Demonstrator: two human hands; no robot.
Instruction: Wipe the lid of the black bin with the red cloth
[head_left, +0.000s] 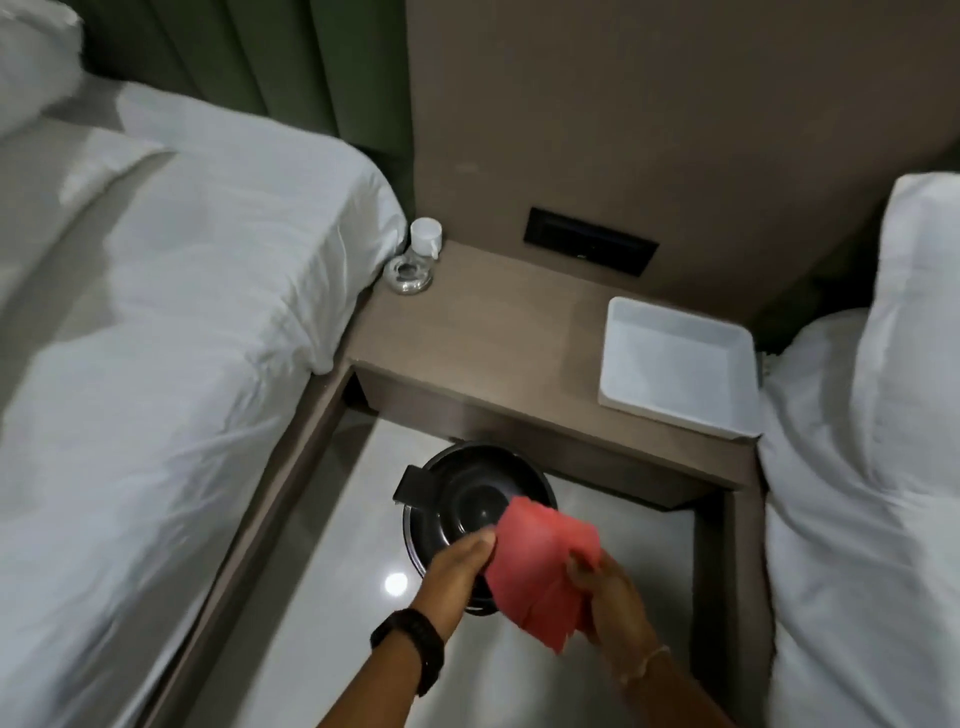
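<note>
The black bin (470, 501) stands on the pale floor between two beds, partly under the bedside shelf, its round glossy lid shut. A red cloth (540, 566) is held over the lid's near right side and hides that part. My left hand (460, 564) pinches the cloth's left edge above the bin's near rim. My right hand (605, 595) grips the cloth's right side. Whether the cloth touches the lid I cannot tell.
A brown bedside shelf (493, 332) carries a white tray (675, 364), a glass ashtray (409, 275) and a small white bottle (427, 236). White beds flank the narrow floor strip: one at left (171, 322), one at right (872, 441). A black socket panel (589, 241) is on the wall.
</note>
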